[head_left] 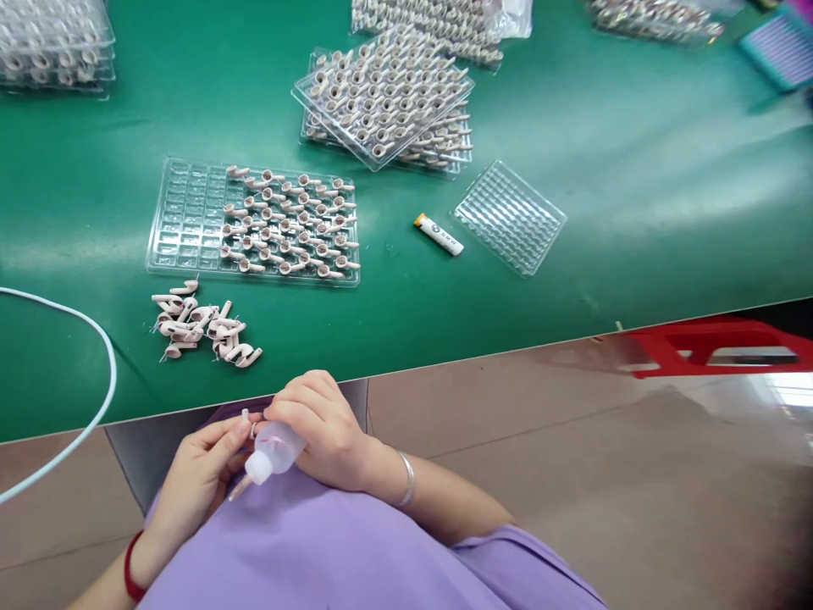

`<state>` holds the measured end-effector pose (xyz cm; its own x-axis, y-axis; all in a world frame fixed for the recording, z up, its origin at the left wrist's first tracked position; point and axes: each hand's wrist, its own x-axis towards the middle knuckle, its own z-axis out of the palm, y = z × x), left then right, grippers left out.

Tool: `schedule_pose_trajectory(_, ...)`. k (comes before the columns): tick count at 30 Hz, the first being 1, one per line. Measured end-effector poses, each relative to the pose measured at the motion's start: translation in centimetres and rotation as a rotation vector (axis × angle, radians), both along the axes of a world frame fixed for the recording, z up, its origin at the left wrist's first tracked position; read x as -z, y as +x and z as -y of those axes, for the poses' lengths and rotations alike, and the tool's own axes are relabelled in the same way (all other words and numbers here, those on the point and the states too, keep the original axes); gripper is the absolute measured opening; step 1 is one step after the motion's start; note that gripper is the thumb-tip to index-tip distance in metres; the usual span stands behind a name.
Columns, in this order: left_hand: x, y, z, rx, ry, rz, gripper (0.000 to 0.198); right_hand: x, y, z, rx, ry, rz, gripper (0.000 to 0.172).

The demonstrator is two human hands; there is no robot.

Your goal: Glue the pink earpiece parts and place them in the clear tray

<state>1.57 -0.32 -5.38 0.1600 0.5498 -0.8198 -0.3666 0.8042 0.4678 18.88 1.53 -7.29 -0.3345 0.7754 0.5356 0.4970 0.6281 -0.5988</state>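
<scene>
My left hand, just below the table edge, pinches a small white earbud shell between thumb and fingers. My right hand is closed around a translucent squeeze bottle with a white cap, tilted so that the cap points down toward my lap. Its fingertips meet those of my left hand beside the earbud shell. On the table ahead lies a loose pile of earbud shells, some with thin wires sticking out. Behind the pile is a clear plastic tray, its right part filled with rows of earbud shells.
Filled trays are stacked farther back, with another stack at far left. A white tube with an orange end lies beside a small clear tray. A white cable loops at left; a red stool stands right.
</scene>
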Motion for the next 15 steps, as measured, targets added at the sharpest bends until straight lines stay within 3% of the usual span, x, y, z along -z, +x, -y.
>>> schedule_pose_trajectory(8, 1.11, -0.21, 0.31, 0.006, 0.021, -0.045, 0.045, 0.54, -0.47, 0.05, 0.052, 0.014, 0.016, 0.006)
schedule_pose_trajectory(15, 0.72, 0.06, 0.07, 0.025, 0.056, -0.100, 0.045, 0.41, -0.57, -0.19, 0.052, 0.026, -0.004, 0.008)
